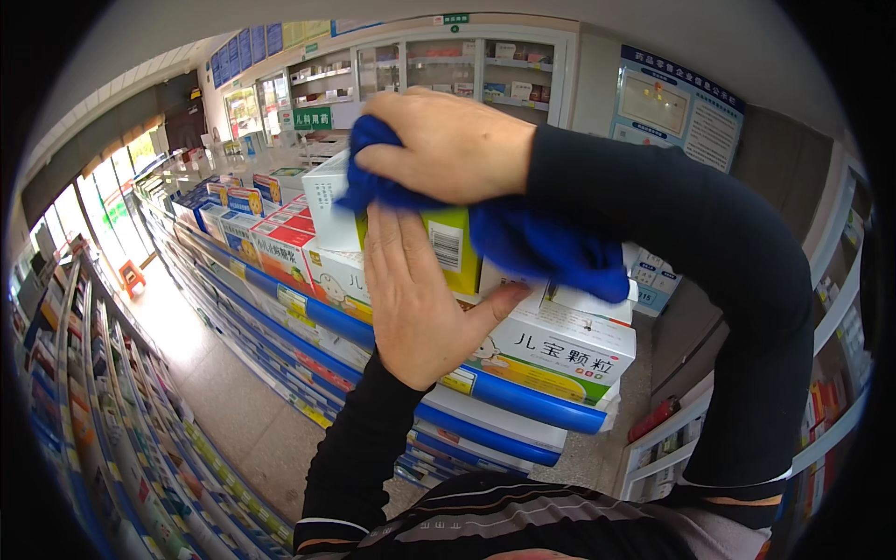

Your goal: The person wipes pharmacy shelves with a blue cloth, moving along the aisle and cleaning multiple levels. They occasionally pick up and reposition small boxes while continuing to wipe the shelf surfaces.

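Observation:
My right hand (455, 143) is closed on a blue cloth (546, 245), bunched under the fingers and blurred along its hanging end. The cloth lies over the top of a yellow-green carton (458, 276) with a barcode and against a tall white carton (325, 210). My left hand (416, 315) rests flat on the front of the yellow-green carton, thumb spread to the right, gripping nothing. Below that thumb, a white granule carton (560, 357) with a baby picture stands at the blue-edged shelf front. Cloth and hands hide the carton tops.
Red-and-white cartons (283, 252) continue along the top shelf to the left. Blue shelf edges (525, 395) run beneath. Another stocked rack (119, 420) stands across the tiled aisle (245, 420). Glass-fronted cabinets (448, 70) line the back; white shelving (672, 434) is at right.

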`<state>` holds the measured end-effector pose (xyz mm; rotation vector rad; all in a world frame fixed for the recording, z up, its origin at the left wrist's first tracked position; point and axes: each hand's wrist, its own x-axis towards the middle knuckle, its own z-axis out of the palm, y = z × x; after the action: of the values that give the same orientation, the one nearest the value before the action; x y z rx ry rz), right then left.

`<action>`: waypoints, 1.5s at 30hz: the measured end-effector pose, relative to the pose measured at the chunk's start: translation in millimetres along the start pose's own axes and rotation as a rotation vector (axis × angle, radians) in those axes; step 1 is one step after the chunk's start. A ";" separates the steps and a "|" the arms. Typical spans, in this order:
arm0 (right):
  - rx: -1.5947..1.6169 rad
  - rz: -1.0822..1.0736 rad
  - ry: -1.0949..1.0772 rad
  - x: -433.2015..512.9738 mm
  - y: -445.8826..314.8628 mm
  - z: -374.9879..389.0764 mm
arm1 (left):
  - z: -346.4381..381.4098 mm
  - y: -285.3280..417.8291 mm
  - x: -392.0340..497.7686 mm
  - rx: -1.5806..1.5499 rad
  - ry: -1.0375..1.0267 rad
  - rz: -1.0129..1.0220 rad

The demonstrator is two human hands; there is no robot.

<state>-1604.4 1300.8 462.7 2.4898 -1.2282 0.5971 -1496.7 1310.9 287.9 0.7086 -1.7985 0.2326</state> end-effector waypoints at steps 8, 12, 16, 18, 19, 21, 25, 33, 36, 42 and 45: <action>0.276 0.060 0.189 -39.2 -39.8 -118.7 | -14.6 -4.8 0.8 -0.124 0.069 0.073; 0.309 0.411 0.247 -39.6 15.2 -128.4 | -19.3 8.4 -8.1 -0.116 0.126 0.239; -0.078 0.383 0.035 -60.8 66.3 -80.5 | -3.5 25.0 -18.1 -0.129 0.062 0.338; -0.061 0.296 0.016 -71.6 68.4 -57.8 | 4.4 30.2 -19.4 -0.156 0.083 0.328; 0.002 0.292 0.022 -74.2 62.2 -48.9 | 7.4 30.6 -20.3 -0.164 0.068 0.319; 0.126 0.286 0.013 -73.6 34.6 -53.5 | 3.0 28.9 -21.6 -0.148 0.031 0.299; 0.197 0.005 -0.121 -65.8 -46.3 -78.8 | -16.6 14.1 -29.9 -0.117 0.003 0.296; 0.781 0.179 0.252 -100.1 20.3 -165.8 | -4.1 52.9 -24.0 -0.333 0.028 0.529; 0.641 0.441 0.282 -108.7 75.5 -149.0 | -16.7 62.7 -20.4 -0.221 -0.108 0.575; 0.576 0.361 0.027 -109.8 59.3 -46.0 | -35.7 28.9 -46.5 -0.109 -0.136 0.531; 0.358 0.433 0.098 -213.3 50.1 -82.1 | -43.0 15.2 -55.2 -0.331 0.139 0.565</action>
<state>-1780.7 1452.1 433.9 2.4282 -1.7698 1.1201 -1460.7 1363.4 255.0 -0.0595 -1.8107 0.3367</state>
